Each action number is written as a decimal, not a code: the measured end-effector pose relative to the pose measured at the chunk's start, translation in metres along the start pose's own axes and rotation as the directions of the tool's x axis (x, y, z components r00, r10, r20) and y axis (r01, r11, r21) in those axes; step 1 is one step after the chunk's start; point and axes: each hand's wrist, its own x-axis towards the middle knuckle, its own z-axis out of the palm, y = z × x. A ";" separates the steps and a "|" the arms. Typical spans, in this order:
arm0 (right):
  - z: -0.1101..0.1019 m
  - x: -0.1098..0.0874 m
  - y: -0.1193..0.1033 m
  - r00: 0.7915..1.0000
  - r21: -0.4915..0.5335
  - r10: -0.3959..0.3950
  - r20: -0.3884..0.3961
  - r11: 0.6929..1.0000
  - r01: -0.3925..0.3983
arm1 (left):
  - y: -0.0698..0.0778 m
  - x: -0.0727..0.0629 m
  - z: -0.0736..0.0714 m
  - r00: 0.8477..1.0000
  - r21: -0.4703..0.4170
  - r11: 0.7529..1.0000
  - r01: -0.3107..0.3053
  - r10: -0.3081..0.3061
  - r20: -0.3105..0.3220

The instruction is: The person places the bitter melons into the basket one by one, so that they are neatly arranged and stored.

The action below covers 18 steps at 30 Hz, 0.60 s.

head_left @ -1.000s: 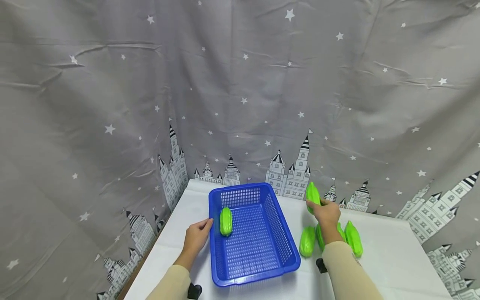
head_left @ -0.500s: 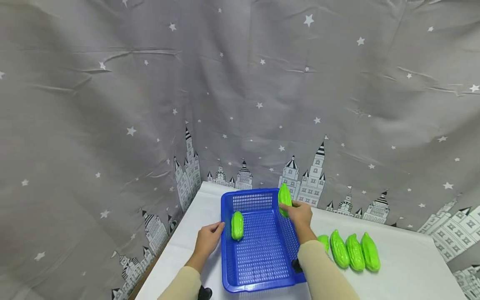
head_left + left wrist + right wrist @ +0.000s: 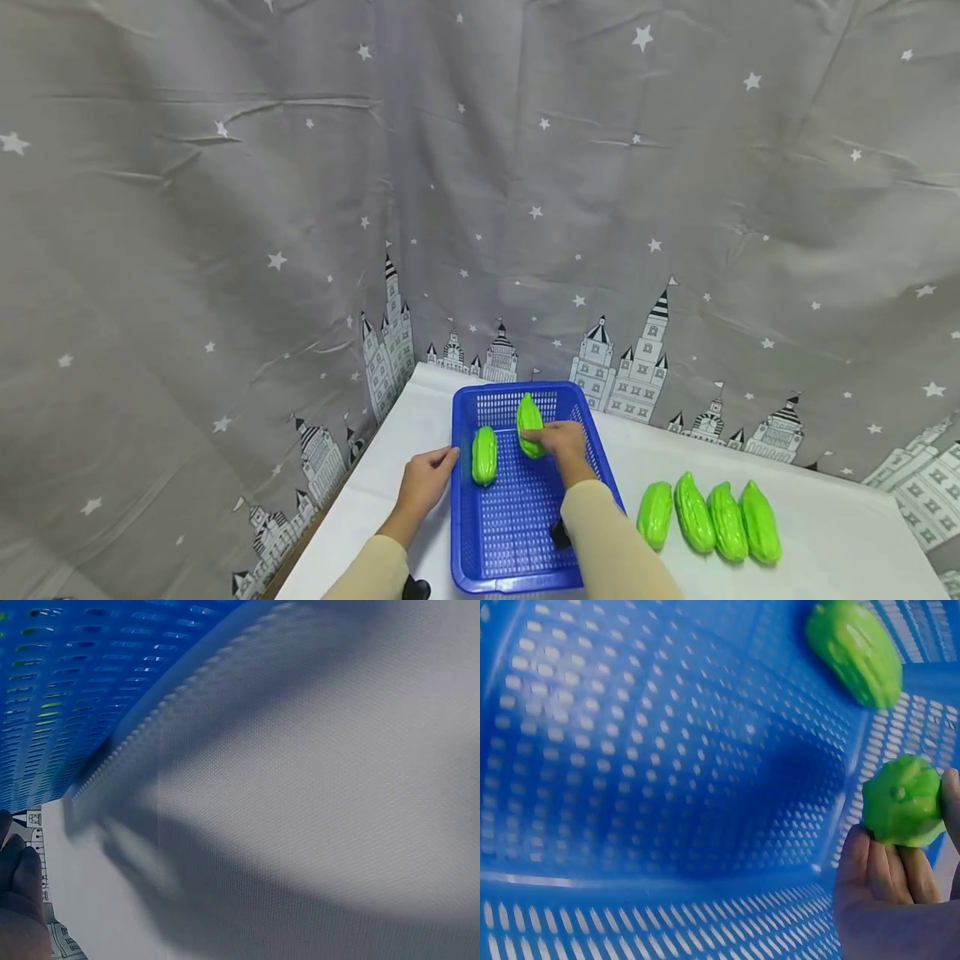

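Observation:
My right hand [image 3: 564, 448] grips a glossy green bitter melon [image 3: 529, 427] with ridged skin, holding it over the back part of the blue plastic basket [image 3: 462, 533]. In the right wrist view its stem end [image 3: 901, 801] faces the camera, with fingers beneath and the thumb at its side. Another bitter melon [image 3: 484, 457] lies lengthwise inside the basket along the left wall. At the left rim, my left hand [image 3: 426, 485] pinches the basket's edge between thumb and fingers. The left wrist view shows only part of that hand [image 3: 21, 900], below the slotted wall [image 3: 82, 682].
Right of the basket, several more bitter melons [image 3: 726, 523] lie side by side on the white-covered table [image 3: 832, 542]. A grey curtain [image 3: 480, 167] printed with stars and castles hangs behind the table and along its left side.
My right hand has carried the bitter melon leftward from above the row on the table to over the basket. The left hand stays at the rim. The head view has shifted right.

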 end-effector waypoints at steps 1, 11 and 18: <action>0.003 -0.001 0.000 1.000 -0.003 0.011 0.006 1.000 -0.011 | 0.000 0.000 0.000 1.000 0.001 1.000 -0.006 0.006 -0.001; 0.019 -0.012 0.003 0.991 -0.039 0.122 0.056 0.992 -0.120 | 0.001 -0.001 -0.001 1.000 0.011 1.000 -0.009 0.009 -0.002; 0.033 -0.012 0.009 0.991 -0.092 0.100 0.085 0.991 -0.092 | 0.004 -0.001 -0.003 1.000 0.011 1.000 -0.009 0.009 0.006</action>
